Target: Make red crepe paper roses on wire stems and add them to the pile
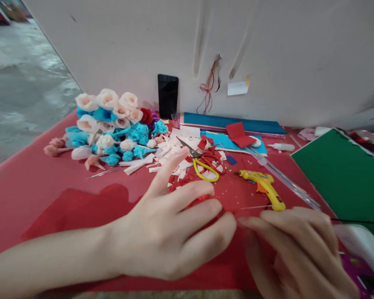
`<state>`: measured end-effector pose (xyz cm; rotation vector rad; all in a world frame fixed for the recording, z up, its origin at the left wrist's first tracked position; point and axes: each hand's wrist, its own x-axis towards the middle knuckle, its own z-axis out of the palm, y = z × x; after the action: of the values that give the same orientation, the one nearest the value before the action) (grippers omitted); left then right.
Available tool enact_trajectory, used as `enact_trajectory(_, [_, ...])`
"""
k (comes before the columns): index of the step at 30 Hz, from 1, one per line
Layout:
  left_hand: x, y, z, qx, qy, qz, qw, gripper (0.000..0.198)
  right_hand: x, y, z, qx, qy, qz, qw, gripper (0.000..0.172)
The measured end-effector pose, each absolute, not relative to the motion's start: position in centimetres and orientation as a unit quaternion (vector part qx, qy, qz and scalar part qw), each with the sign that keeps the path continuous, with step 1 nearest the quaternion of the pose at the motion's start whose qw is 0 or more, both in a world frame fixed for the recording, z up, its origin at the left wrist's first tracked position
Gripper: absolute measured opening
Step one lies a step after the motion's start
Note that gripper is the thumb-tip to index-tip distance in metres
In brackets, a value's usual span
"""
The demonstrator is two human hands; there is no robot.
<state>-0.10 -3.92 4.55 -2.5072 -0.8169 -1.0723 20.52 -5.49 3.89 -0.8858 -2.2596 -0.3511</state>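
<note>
My left hand is in the middle, above the red table, with its index finger stretched out and the other fingers curled around a piece of red crepe paper. Only bits of that paper show between and beyond the fingers. At the lower right, my right hand has its fingers bent toward the thumb, close to the left fingertips. What it pinches is hidden and blurred. Beyond the hands lie scissors with one yellow and one red handle, and a yellow glue gun.
Paper flowers in pink, white and blue are heaped at the left. White paper scraps surround the scissors. A phone leans on the wall. A green board lies right, near clear sticks and a small white bottle.
</note>
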Motion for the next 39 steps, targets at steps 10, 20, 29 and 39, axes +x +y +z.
enact_trajectory(10, [0.0,-3.4,4.5,-0.897,-0.252,-0.345,0.118,0.028,21.3,-3.3,4.3,-0.415,-0.849,0.197,0.261,0.024])
enact_trajectory(20, [0.2,-3.1,4.4,-0.897,-0.250,-0.342,0.123,0.031,19.7,-2.7,4.1,-0.393,-0.810,0.286,0.328,0.016])
enact_trajectory(29, [-0.2,-2.9,4.7,-0.920,-0.226,-0.297,0.119,0.033,19.6,-2.7,3.9,-0.398,-0.786,0.359,0.309,0.014])
enact_trajectory(39, [-0.3,-2.7,4.3,-0.921,-0.221,-0.317,0.035,0.028,19.8,-2.4,3.4,-0.397,-0.775,0.397,0.290,0.013])
